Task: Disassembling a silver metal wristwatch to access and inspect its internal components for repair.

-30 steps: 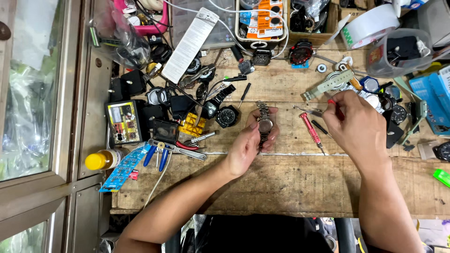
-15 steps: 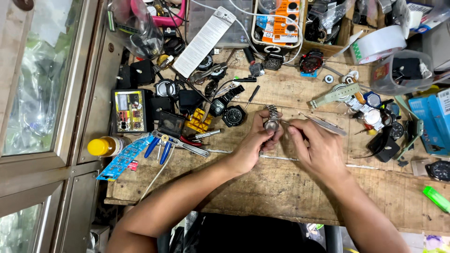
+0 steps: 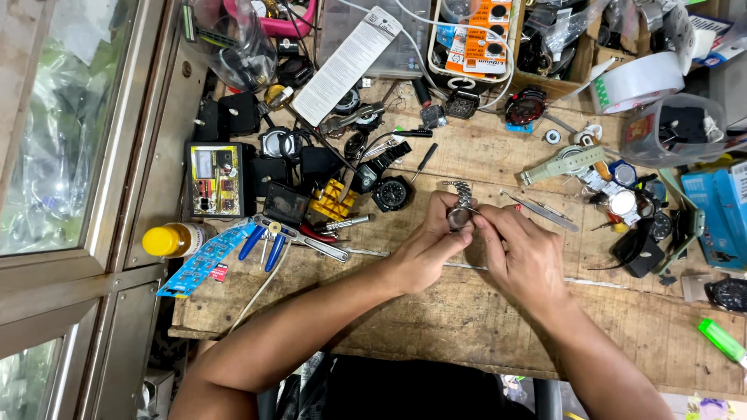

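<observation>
Now, view: you look straight down at your two bare hands over a cluttered wooden desk (image 3: 436, 311).
Left hand: your left hand (image 3: 426, 247) is curled closed around a metal wristwatch (image 3: 459, 215), thumb and fingers gripping the case from the left.
Right hand: your right hand (image 3: 523, 253) meets it from the other side, fingertips pinched closed against the watch case; you cannot tell whether they also hold a small tool.
Wristwatch: it sits between both hands just above the middle of the desk, with its silver link band (image 3: 462, 191) sticking up past your fingers.
Near the right hand: silver tweezers (image 3: 542, 211) lie just beyond your knuckles.
Near the left hand: a black round watch (image 3: 391, 193) lies just up and left of your fingers; blue-handled pliers (image 3: 263, 245) lie further left.
Far left: a small black and yellow tester box (image 3: 212, 180) sits above a yellow-capped bottle (image 3: 176, 239).
Far right: a roll of white tape (image 3: 638, 81) sits at the top, and a green lighter (image 3: 724, 341) lies near the front edge.
</observation>
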